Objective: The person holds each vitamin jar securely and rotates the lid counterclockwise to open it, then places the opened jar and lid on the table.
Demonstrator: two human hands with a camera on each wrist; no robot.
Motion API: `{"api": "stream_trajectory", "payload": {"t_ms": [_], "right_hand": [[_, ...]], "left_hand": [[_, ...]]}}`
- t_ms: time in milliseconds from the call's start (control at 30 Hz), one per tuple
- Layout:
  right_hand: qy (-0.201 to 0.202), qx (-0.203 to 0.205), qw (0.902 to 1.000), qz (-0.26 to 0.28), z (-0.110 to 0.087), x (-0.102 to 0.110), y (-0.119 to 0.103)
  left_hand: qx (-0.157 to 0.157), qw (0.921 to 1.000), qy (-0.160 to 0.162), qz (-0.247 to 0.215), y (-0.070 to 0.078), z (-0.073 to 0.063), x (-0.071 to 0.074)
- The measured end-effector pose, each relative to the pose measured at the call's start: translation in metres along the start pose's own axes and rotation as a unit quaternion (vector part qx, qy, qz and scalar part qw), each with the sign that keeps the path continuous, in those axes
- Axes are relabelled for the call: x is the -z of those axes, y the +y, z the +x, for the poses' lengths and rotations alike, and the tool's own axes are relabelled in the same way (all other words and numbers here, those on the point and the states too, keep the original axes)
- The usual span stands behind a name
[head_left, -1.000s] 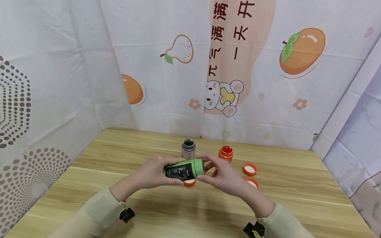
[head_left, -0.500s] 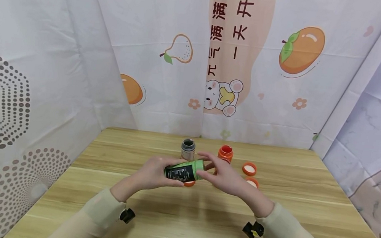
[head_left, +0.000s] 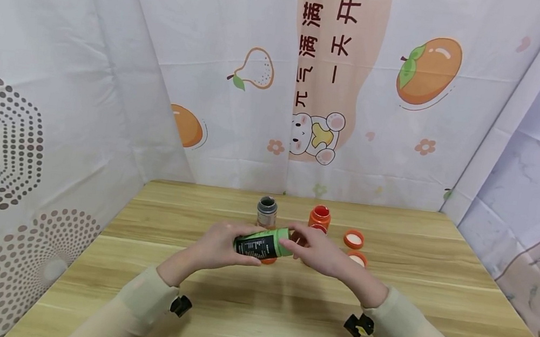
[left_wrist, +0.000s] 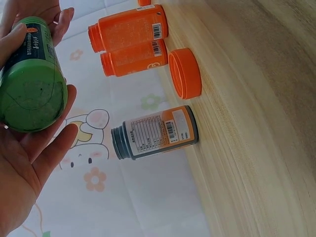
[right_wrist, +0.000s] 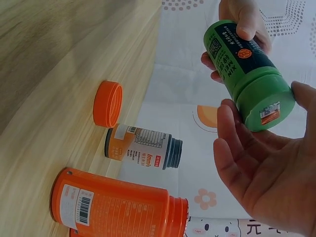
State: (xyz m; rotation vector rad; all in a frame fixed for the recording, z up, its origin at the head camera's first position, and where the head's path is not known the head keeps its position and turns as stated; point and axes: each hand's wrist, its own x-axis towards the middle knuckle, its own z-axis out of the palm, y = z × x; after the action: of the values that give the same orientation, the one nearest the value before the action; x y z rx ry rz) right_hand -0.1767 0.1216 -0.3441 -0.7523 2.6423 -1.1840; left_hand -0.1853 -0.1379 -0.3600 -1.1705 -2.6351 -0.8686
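Observation:
A green bottle [head_left: 259, 245] with a dark label is held tilted on its side above the table. My left hand [head_left: 217, 246] grips it round the body, thumb on the near side; its green base [left_wrist: 34, 96] faces the left wrist camera. At the other end, my right hand [head_left: 320, 252] has thumb and fingers about the green cap [right_wrist: 266, 106], which is on the bottle. In the right wrist view the thumb touches the cap's rim, and the fingers bend along its opposite side. A small sticker marks the cap's top.
Behind the hands stand an uncapped grey bottle [head_left: 267, 210] and two uncapped orange bottles [left_wrist: 131, 29], one partly hidden in the head view. Two orange caps [head_left: 353, 239] lie to the right. Another orange cap [left_wrist: 185, 74] lies under the green bottle. A printed curtain [head_left: 234, 132] hangs behind the table.
My right fingers have shifted around the cap, and the bottle has rolled slightly, its label turning. My left hand has kept its grip; the other bottles and caps have not moved.

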Motion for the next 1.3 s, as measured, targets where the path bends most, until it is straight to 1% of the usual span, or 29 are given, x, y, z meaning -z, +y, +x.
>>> {"api": "stream_trajectory", "payload": {"t_ms": [233,367,567,767,900,1000,1067,1300], "right_hand": [[0.008,0.015,0.9998,-0.010,-0.0030,0.0024,0.0005],[0.011,0.040,0.9991,-0.011,-0.0047,0.0033,0.0016],[0.015,0.079,0.9966,-0.015,-0.0052,0.0043,0.0042],[0.023,0.105,0.9938,-0.028,-0.0060,0.0051,0.0044],[0.028,0.114,0.9926,-0.029,-0.0064,0.0054,0.0037],[0.028,0.111,0.9930,-0.028,-0.0063,0.0055,0.0040],[0.024,0.100,0.9943,-0.024,-0.0059,0.0053,0.0036],[0.017,0.026,0.9995,-0.005,-0.0018,0.0035,0.0001]], "left_hand": [[0.017,0.9998,-0.006,-0.009,0.0012,-0.0001,0.0011],[0.026,0.9995,-0.010,-0.013,0.0015,-0.0001,0.0015],[0.023,0.9995,-0.009,-0.019,0.0007,-0.0003,0.0010],[0.021,0.9995,-0.008,-0.020,0.0002,-0.0014,0.0008],[0.023,0.9995,-0.008,-0.021,-0.0001,-0.0015,0.0008],[0.026,0.9994,-0.010,-0.020,-0.0003,-0.0013,0.0010],[0.028,0.9993,-0.012,-0.019,-0.0001,-0.0012,0.0013],[0.026,0.9995,-0.011,-0.013,0.0001,-0.0004,0.0012]]}}
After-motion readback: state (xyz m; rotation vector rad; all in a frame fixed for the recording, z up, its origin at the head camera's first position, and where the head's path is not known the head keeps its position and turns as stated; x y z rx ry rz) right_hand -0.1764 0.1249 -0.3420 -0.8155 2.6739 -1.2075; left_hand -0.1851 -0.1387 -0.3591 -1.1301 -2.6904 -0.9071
